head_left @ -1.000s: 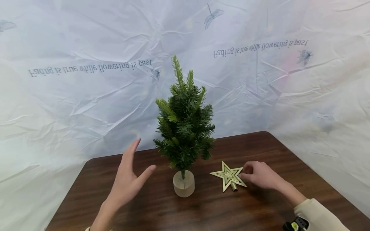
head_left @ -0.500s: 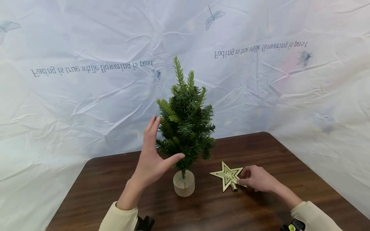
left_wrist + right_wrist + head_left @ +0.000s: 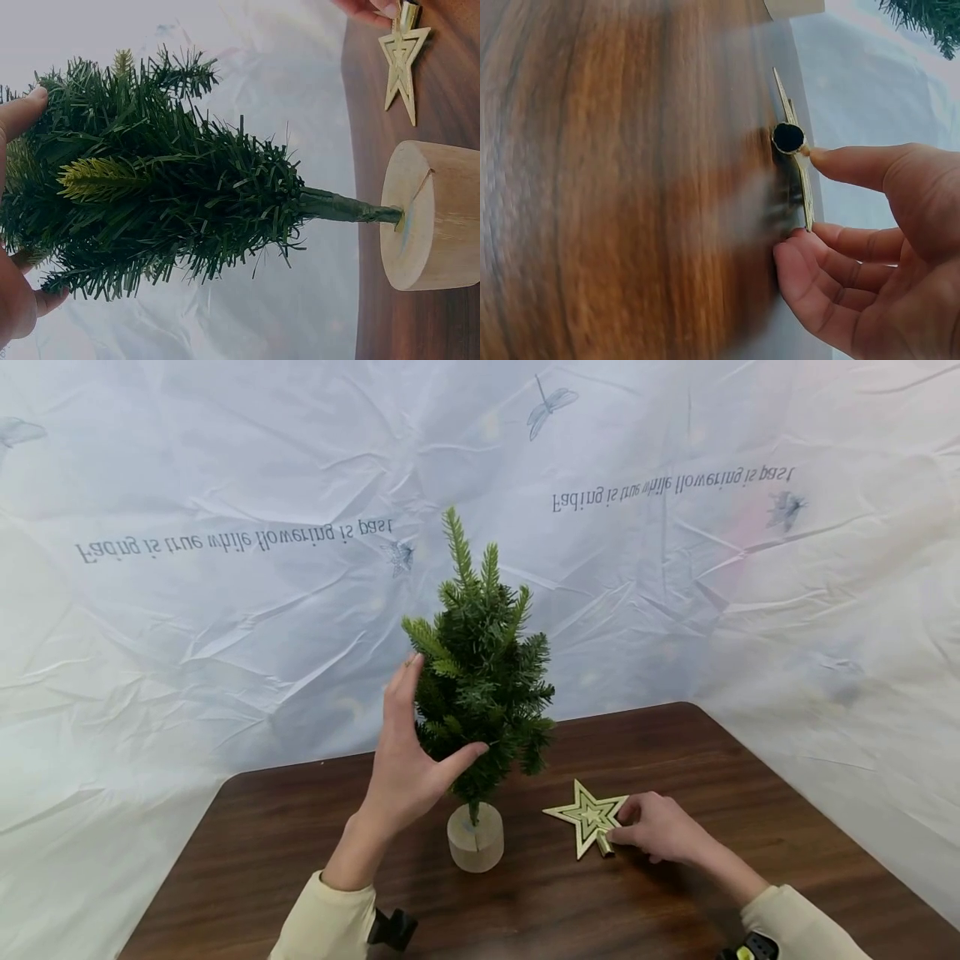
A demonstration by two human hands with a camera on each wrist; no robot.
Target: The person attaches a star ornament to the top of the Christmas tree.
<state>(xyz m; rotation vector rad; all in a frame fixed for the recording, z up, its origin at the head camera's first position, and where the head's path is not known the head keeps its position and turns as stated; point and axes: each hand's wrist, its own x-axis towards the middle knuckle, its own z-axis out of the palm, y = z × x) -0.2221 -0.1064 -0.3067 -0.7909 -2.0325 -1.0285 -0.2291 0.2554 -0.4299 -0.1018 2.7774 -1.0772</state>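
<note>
A small artificial Christmas tree (image 3: 491, 685) stands upright on its round wooden base (image 3: 477, 850). My left hand (image 3: 405, 772) reaches around the tree's left side, thumb in front and fingers extended at its edge; in the left wrist view fingertips (image 3: 36, 96) meet the outer needles. To the tree's right, a gold star tree topper (image 3: 587, 815) lies on the table. My right hand (image 3: 663, 829) pinches its right side: in the right wrist view the thumb (image 3: 855, 166) touches beside the hollow socket and the curled fingers (image 3: 862, 244) are at the star's edge.
The dark wooden table (image 3: 315, 860) has a rounded far edge close to the tree. Behind it hangs a wrinkled pale sheet (image 3: 262, 635) with printed lettering and insect figures. Black devices (image 3: 392, 930) are strapped near both cuffs.
My left hand has moved right and up, from beside the tree to its branches. My right hand has shifted slightly toward the star's socket, taking hold of the star. Tree and star stay put.
</note>
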